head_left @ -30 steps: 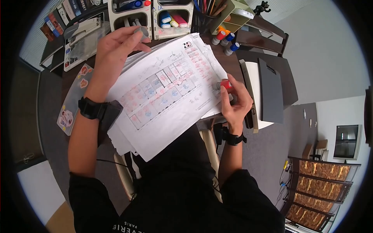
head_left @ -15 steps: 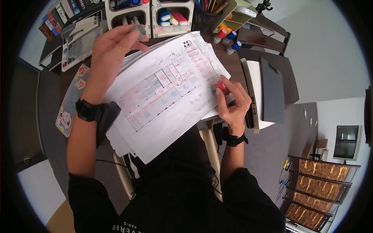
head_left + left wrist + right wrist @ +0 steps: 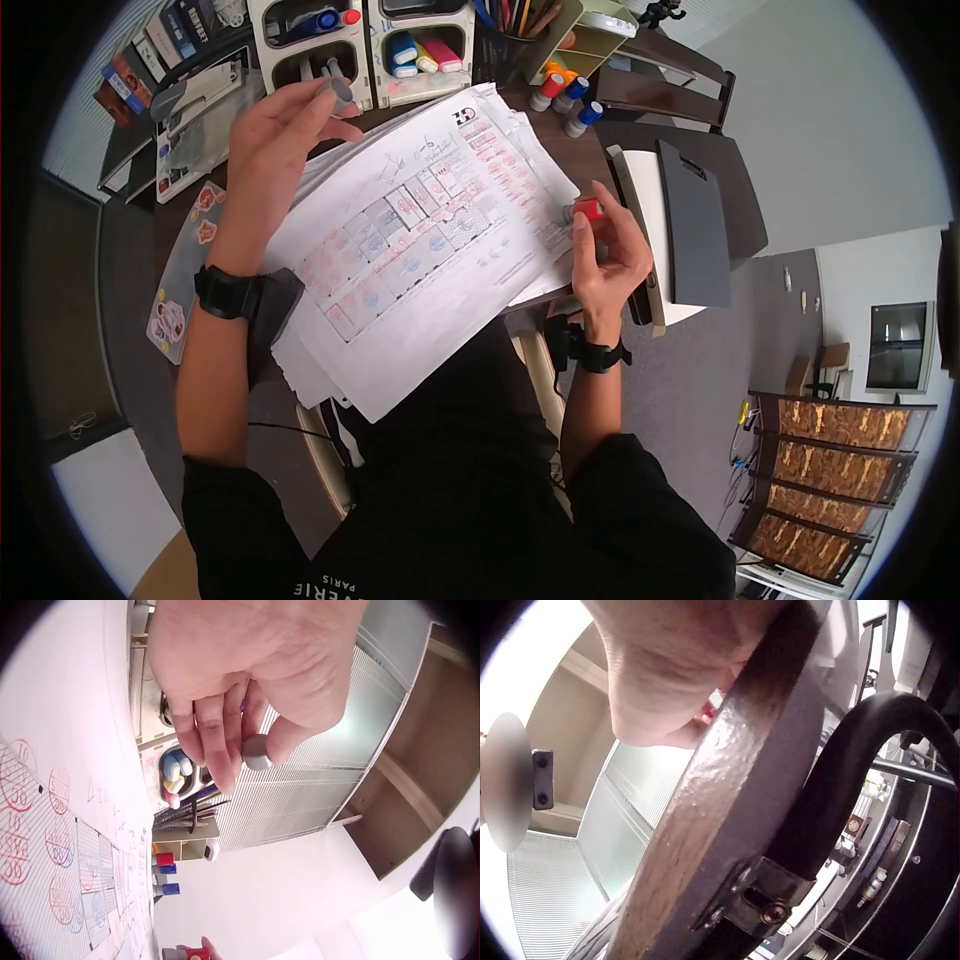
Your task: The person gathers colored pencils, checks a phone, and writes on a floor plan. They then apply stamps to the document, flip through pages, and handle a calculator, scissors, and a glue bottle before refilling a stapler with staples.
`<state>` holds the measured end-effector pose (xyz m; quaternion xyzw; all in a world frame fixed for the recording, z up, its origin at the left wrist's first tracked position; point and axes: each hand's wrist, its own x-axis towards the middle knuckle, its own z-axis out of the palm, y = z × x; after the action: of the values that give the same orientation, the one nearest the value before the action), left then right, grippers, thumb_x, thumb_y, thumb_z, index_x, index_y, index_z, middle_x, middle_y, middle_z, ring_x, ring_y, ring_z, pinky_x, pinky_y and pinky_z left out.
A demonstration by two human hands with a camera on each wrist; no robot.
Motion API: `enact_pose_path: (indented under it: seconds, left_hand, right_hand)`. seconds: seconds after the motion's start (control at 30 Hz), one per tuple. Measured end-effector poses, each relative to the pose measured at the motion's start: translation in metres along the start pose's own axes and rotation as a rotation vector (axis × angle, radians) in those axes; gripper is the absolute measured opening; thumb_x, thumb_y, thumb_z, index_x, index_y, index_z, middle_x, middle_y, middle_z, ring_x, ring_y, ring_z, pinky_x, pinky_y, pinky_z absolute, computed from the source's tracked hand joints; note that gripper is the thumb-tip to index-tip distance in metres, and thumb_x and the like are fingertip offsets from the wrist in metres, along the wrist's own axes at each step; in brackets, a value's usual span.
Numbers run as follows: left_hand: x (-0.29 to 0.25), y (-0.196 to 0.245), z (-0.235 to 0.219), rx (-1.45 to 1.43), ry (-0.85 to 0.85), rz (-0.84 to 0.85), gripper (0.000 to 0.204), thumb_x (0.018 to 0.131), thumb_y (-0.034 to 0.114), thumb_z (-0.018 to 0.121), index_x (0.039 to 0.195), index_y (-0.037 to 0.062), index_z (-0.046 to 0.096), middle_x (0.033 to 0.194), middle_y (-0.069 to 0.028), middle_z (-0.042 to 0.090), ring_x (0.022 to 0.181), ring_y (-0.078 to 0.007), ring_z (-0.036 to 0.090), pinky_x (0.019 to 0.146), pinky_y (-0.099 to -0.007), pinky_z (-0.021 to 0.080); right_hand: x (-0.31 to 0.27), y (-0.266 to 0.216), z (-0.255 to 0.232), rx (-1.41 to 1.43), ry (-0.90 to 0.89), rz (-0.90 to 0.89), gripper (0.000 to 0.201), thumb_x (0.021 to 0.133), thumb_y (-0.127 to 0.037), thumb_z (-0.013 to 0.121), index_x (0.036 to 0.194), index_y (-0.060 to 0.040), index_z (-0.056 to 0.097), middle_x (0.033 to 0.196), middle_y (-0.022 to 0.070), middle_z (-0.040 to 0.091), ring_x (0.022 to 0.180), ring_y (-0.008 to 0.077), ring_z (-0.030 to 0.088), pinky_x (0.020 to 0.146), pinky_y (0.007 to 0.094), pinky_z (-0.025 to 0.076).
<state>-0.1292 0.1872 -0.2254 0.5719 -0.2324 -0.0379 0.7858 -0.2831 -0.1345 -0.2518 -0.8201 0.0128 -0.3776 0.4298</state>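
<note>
Over the right edge of a printed floor plan [image 3: 400, 330], my right hand [image 3: 613, 262] grips a small red stamp [image 3: 588, 208] with a grey end, thumb and fingers around it. Red and blue round marks cover the plan, which lies on a stack of sheets. My left hand [image 3: 268, 140] is raised above the upper left of the stack and pinches a grey cap [image 3: 257, 752] between thumb and fingers. In the right wrist view the desk edge [image 3: 705, 780] hides most of the right hand's fingers and the stamp.
Behind the papers stand a red stamp [image 3: 547, 91] and blue stamps [image 3: 583, 119]. White organizers [image 3: 425, 92] with markers and a pen cup [image 3: 500, 58] line the back. A dark clipboard [image 3: 692, 230] lies at the right, a stickered clear folder [image 3: 190, 270] at the left.
My right hand with the red stamp moved left over the paper, then back right toward its edge. The left hand keeps the grey cap in about the same place. The head view shifted slightly.
</note>
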Motion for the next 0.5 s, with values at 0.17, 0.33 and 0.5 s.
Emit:
enact_pose_path:
  seconds: [0.17,0.33,0.5]
  left_hand:
    - [-0.0028,0.0014,0.0037,-0.03,-0.037,0.029,0.033,0.101,0.015,0.059,0.126,-0.0055,0.063,0.11,-0.0143,0.071,0.092,-0.0214,0.069,0.091,-0.0378,0.053]
    - [-0.0029,0.0042,0.0051,-0.029,-0.041,0.053,0.033,0.101,0.016,0.059,0.126,-0.0054,0.063,0.111,-0.0137,0.071,0.092,-0.0215,0.069,0.091,-0.038,0.052]
    - [-0.0018,-0.0004,0.0012,-0.05,-0.045,0.055,0.033,0.101,0.016,0.059,0.127,-0.0051,0.062,0.111,-0.0141,0.071,0.092,-0.022,0.069,0.092,-0.0384,0.052]
  right_hand:
    - [0.0012,-0.0005,0.0016,-0.022,-0.001,-0.061,0.032,0.082,0.003,0.07,0.114,0.0014,0.071,0.085,0.0095,0.07,0.071,0.0121,0.066,0.066,0.024,0.054]
    - [0.0038,-0.003,0.0043,-0.065,-0.041,-0.116,0.032,0.079,0.005,0.07,0.111,0.0002,0.073,0.083,0.0092,0.07,0.068,0.0123,0.065,0.061,0.0239,0.051]
    - [0.0041,-0.0065,0.0044,-0.149,-0.103,-0.147,0.033,0.076,0.006,0.07,0.108,-0.0017,0.074,0.083,0.0098,0.07,0.065,0.0125,0.064,0.061,0.0242,0.05]
